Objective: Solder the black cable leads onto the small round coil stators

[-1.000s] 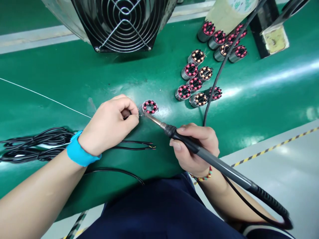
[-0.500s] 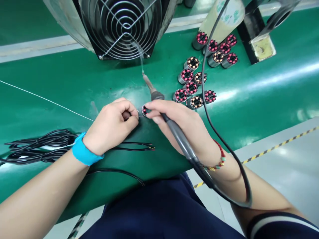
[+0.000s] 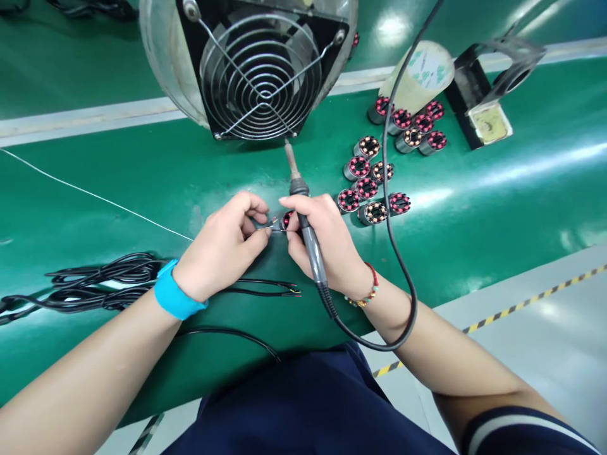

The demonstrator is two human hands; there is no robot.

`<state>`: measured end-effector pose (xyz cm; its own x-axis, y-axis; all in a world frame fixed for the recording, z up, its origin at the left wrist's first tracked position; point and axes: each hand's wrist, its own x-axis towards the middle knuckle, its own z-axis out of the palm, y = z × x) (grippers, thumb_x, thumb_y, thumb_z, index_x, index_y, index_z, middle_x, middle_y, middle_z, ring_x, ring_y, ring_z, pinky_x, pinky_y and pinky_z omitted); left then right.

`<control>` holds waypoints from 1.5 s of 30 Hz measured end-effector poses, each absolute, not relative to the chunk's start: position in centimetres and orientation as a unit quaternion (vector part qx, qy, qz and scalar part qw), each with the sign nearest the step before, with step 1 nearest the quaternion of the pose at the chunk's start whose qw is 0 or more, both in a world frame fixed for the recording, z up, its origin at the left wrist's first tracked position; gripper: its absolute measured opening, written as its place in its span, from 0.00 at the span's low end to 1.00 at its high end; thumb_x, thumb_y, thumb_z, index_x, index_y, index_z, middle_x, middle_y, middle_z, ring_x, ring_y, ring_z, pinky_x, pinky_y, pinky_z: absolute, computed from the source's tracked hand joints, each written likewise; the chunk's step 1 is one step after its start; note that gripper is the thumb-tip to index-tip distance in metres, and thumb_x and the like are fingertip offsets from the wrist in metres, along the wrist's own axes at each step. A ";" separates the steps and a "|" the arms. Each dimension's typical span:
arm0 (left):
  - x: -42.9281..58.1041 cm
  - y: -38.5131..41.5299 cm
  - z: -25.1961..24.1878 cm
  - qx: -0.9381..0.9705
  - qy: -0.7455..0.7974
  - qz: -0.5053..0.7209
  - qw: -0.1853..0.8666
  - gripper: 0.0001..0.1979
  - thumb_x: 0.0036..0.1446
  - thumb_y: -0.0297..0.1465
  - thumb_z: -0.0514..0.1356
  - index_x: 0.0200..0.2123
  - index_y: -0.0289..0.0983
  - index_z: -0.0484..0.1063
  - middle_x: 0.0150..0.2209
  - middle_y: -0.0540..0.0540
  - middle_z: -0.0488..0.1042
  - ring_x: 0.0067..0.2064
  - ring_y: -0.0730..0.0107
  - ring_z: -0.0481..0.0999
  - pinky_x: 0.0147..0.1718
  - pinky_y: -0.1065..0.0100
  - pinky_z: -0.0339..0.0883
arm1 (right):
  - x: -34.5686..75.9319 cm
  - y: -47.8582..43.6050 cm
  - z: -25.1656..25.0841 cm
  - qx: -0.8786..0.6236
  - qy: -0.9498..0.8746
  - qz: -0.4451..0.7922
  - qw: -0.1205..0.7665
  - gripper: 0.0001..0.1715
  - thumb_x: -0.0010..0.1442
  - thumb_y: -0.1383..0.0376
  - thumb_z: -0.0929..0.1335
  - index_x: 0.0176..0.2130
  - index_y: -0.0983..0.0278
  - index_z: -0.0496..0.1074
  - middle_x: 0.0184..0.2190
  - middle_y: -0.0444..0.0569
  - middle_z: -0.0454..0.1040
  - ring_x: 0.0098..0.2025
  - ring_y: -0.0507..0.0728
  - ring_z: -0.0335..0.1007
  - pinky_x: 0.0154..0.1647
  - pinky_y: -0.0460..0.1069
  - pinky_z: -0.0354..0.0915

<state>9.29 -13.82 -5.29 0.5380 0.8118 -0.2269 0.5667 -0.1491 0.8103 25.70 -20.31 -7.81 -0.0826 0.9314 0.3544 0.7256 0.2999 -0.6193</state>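
Note:
My right hand (image 3: 327,243) is closed around the grip of a soldering iron (image 3: 310,243), whose tip points away from me toward the fan. Its fingertips also seem to touch a thin wire beside a small motor stator (image 3: 286,220), which is mostly hidden behind them. My left hand (image 3: 230,243), with a blue wristband, pinches a dark cable end (image 3: 271,223) with thin bare wires showing, just left of the stator. A thin strand of solder wire (image 3: 118,201) runs from the left edge to behind my left hand.
A fan with a wire guard (image 3: 264,101) stands ahead. Several stators (image 3: 366,188) with red or copper windings stand to the right, by a pale cylinder (image 3: 420,79). An iron stand (image 3: 474,95) with a sponge (image 3: 490,123) is farther right. Coiled black cables (image 3: 107,278) lie left.
The view has shifted, so the fan shows more fully. The iron has swung more upright, and smoke at its tip no longer shows. My left fingers have loosened somewhat, revealing the cable end.

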 end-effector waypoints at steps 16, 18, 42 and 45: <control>9.3 -12.8 -4.4 0.631 0.527 0.066 0.566 0.09 0.48 0.37 0.63 0.26 0.37 0.75 0.23 0.52 0.72 0.25 0.76 0.64 0.23 0.74 0.58 | 26.4 -20.6 -8.3 -0.564 -0.708 0.197 0.377 0.28 0.55 0.71 0.65 0.55 0.61 0.60 0.43 0.49 0.74 0.46 0.60 0.66 0.49 0.57 0.65; 9.7 -12.9 -4.4 0.642 0.529 0.070 0.551 0.08 0.47 0.36 0.63 0.25 0.37 0.76 0.24 0.51 0.74 0.26 0.74 0.67 0.24 0.73 0.61 | 26.4 -20.6 -8.4 -0.557 -0.713 0.198 0.378 0.28 0.55 0.71 0.65 0.55 0.62 0.60 0.43 0.49 0.74 0.46 0.60 0.65 0.49 0.56 0.65; 8.9 -12.9 -3.7 0.770 0.452 0.110 0.436 0.15 0.60 0.37 0.53 0.37 0.37 0.79 0.37 0.44 0.80 0.39 0.65 0.76 0.43 0.64 0.67 | 25.8 -20.7 -8.3 -0.590 -0.641 0.184 0.455 0.24 0.57 0.72 0.63 0.54 0.61 0.61 0.39 0.47 0.75 0.44 0.57 0.69 0.51 0.56 0.65; 8.5 -12.1 -2.5 0.689 0.517 0.168 0.480 0.18 0.59 0.40 0.54 0.42 0.34 0.77 0.33 0.45 0.79 0.28 0.70 0.74 0.31 0.68 0.68 | 26.1 -21.0 -7.7 -0.580 -0.685 0.185 0.400 0.27 0.54 0.71 0.66 0.54 0.63 0.61 0.43 0.52 0.75 0.46 0.60 0.68 0.50 0.59 0.67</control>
<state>8.47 -12.06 -2.46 0.4092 0.8732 -0.2647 0.5514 -0.0055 0.8342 26.14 -20.99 -7.69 -0.0073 0.9429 0.3330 0.6467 0.2584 -0.7176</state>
